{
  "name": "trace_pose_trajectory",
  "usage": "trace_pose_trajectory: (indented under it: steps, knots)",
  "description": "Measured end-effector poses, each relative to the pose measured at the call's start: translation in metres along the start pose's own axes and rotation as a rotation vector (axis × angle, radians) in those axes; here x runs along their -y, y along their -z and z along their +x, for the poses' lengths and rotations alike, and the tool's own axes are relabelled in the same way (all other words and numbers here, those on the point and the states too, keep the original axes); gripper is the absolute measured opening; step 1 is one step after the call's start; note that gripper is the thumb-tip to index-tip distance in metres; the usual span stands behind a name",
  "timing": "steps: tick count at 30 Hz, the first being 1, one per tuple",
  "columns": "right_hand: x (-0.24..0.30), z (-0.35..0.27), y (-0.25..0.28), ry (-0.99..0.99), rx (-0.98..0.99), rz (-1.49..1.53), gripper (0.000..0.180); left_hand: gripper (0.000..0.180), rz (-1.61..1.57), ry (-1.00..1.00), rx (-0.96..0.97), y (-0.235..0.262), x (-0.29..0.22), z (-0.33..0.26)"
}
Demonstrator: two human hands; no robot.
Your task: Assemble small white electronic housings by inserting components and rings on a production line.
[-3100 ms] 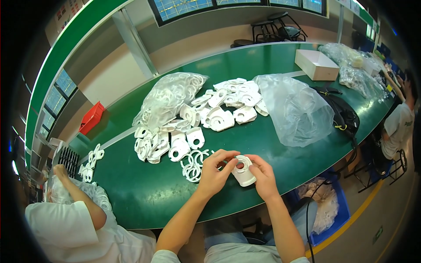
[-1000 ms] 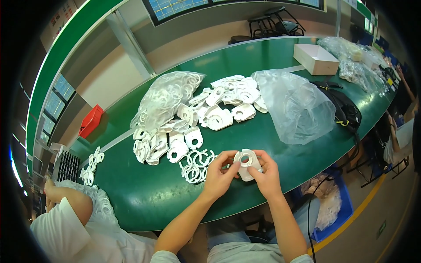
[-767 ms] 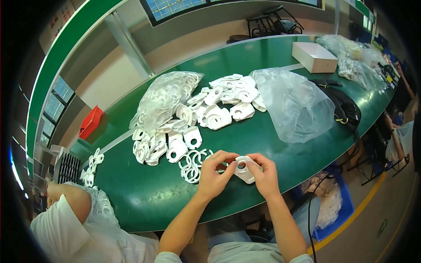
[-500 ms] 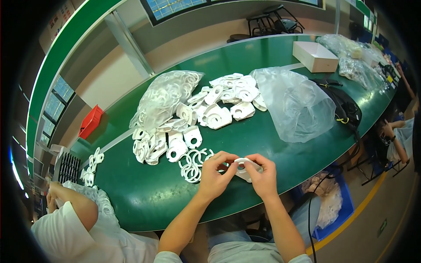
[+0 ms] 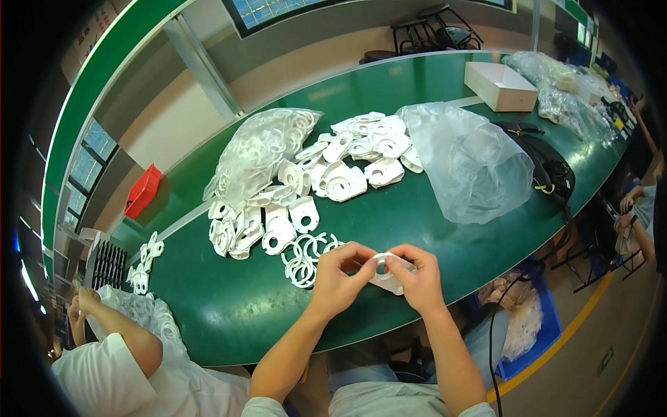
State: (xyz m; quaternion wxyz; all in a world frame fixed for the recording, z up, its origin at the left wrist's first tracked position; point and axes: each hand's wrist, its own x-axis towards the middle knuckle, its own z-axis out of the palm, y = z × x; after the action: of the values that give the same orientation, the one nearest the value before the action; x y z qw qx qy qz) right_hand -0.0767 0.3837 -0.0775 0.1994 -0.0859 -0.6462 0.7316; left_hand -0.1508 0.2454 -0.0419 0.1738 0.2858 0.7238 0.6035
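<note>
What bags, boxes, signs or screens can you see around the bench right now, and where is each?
Clear bag of white rings: table centre-left, bulging.
Empty-looking clear bag: right of the white parts, crumpled.
White cardboard box: far right, shallow, open.
Clear bags: far right end, contents unclear.
Red bin: left, beyond the table.
Screen: top, blue grid.

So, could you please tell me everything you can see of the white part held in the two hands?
The white part is a small flat piece, plastic by its look, with a round hole near its upper end and a wider lower edge. It is held just above the green table, tilted, with the left hand and right hand pinching it from either side. Fingers cover much of it. Loose white rings lie on the table to its left.
</note>
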Motion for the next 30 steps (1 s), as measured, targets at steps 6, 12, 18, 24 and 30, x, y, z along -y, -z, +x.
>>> trace_pose_trajectory:
  steps: [6, 12, 18, 24, 30]
  knots:
    - [-0.007, 0.005, -0.003, -0.045, -0.059, 0.17, 0.021, 0.04, -0.056, 0.04, 0.102, -0.001, 0.006, 0.003]
    - [-0.009, 0.003, 0.0, -0.034, -0.061, 0.155, 0.023, 0.036, -0.198, 0.103, 0.128, 0.006, 0.008, 0.004]
    - [-0.007, 0.003, 0.004, -0.027, -0.106, 0.162, 0.022, 0.026, -0.293, 0.086, 0.116, 0.002, 0.008, 0.009]
    - [0.001, 0.004, -0.009, 0.015, -0.08, 0.08, 0.022, 0.023, -0.143, 0.033, 0.031, 0.017, 0.016, 0.003]
    - [-0.011, 0.007, 0.01, -0.043, -0.121, 0.368, 0.02, 0.021, -0.329, 0.008, -0.29, 0.079, -0.003, -0.015]
